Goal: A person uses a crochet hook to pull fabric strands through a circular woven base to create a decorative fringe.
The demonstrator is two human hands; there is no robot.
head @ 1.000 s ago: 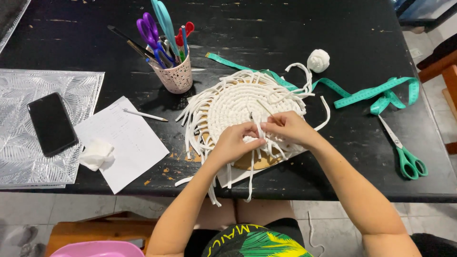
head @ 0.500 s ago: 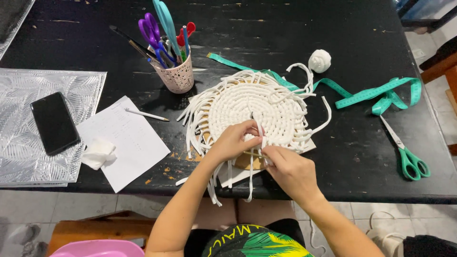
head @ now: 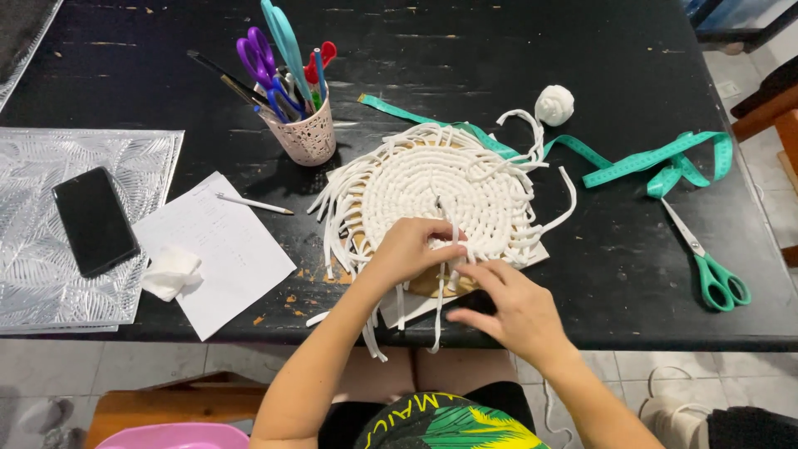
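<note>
A round white woven mat [head: 432, 187] of flat cord lies on a cardboard base on the black table [head: 465, 50], with loose cord ends fanning out around its rim. My left hand [head: 409, 249] rests on the mat's near edge and pinches an upright white strand [head: 450, 218]. My right hand [head: 509, 306] hovers just below and right of it near the table's front edge, fingers spread, fingertips touching hanging strands; whether it grips one is unclear. A small ball of white cord [head: 554, 105] sits behind the mat, joined to it by a loop.
A pink perforated cup [head: 301, 129] holds scissors and pens at the back left. A teal measuring tape [head: 657, 162] and green-handled scissors [head: 711, 270] lie right. A white paper sheet [head: 220, 249], pencil [head: 253, 204], white wad [head: 170, 273], black phone [head: 94, 220] on a silver mat [head: 33, 274] lie left.
My right hand has dropped from the mat's near edge down toward the table's front and opened its fingers. My left hand has stayed on the mat holding the strand.
</note>
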